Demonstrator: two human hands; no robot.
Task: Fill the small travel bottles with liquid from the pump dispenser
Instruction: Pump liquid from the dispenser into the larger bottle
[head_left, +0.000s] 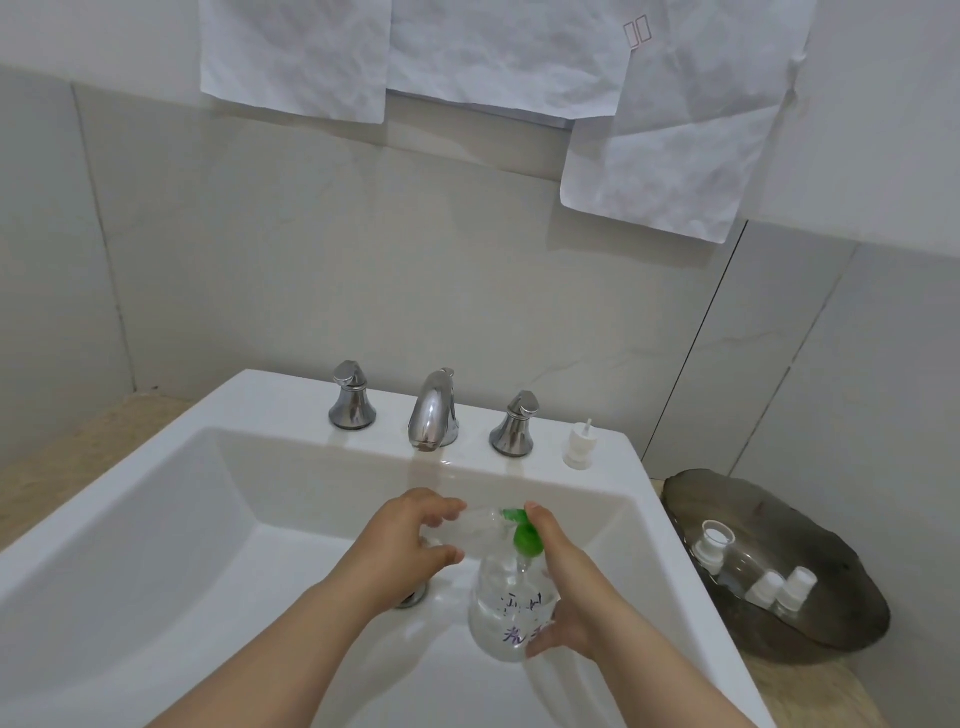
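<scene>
Seemingly clear bottle, green-topped pump dispenser.

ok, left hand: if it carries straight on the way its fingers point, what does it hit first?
Its fingers point right, so the left hand, gripping the clear travel bottle, would likely meet the green pump head first, then the right hand holding the pump dispenser. Depth is unclear.

Soft, even indoor light, kinda greyish. Shadows are faint, mostly under the paper sheets on the wall. Glare spots on the chrome faucet, sheen along the sink rim. The small travel bottle is smeared and hard to make out, the pump dispenser looks sharper. Wide-angle lens bows the edges
</scene>
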